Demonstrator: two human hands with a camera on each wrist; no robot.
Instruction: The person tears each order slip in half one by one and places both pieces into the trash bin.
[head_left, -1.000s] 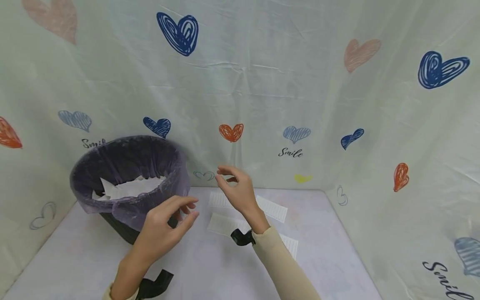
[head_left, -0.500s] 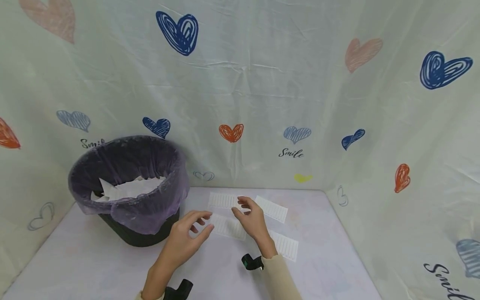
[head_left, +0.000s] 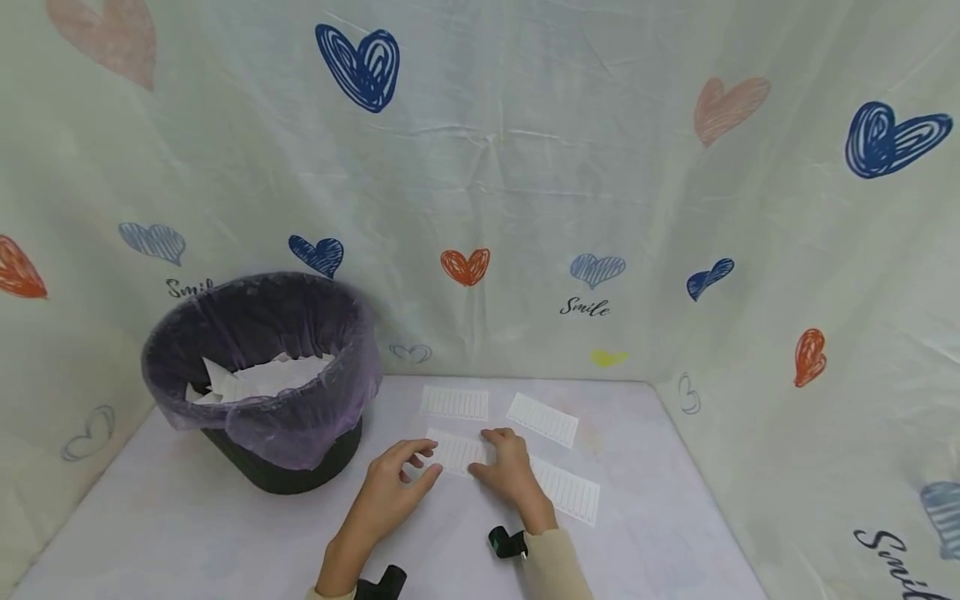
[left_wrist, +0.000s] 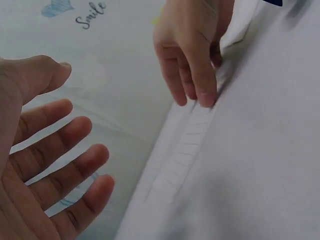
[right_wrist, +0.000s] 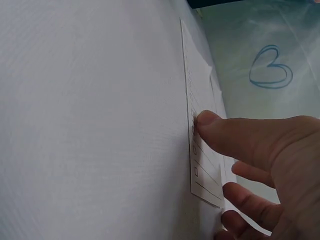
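Observation:
A lined white paper slip (head_left: 453, 452) lies flat on the table, with both hands at its ends. My right hand (head_left: 513, 471) touches its right end; in the right wrist view the thumb (right_wrist: 209, 120) rests on the printed slip (right_wrist: 204, 175), the other fingers beyond its far side. A gap separates that thumb from the forefinger in the head view. My left hand (head_left: 388, 490) hovers by the slip's left end, thumb and fingers apart. Nothing sits in the left palm (left_wrist: 30, 165) in the left wrist view. Three similar slips lie around: back left (head_left: 455, 402), back right (head_left: 543, 419), front right (head_left: 567, 493).
To the left stands a dark bin (head_left: 281, 475) lined with a purple plastic bag (head_left: 300, 429). White paper pieces (head_left: 273, 377) fill part of it. A heart-printed curtain (head_left: 495, 192) hangs behind the table (head_left: 637, 533) and along its sides.
Both hands have moved from near the bin to the right and down to the front left slip. My right hand has come down onto its right end. The slips lie where they were.

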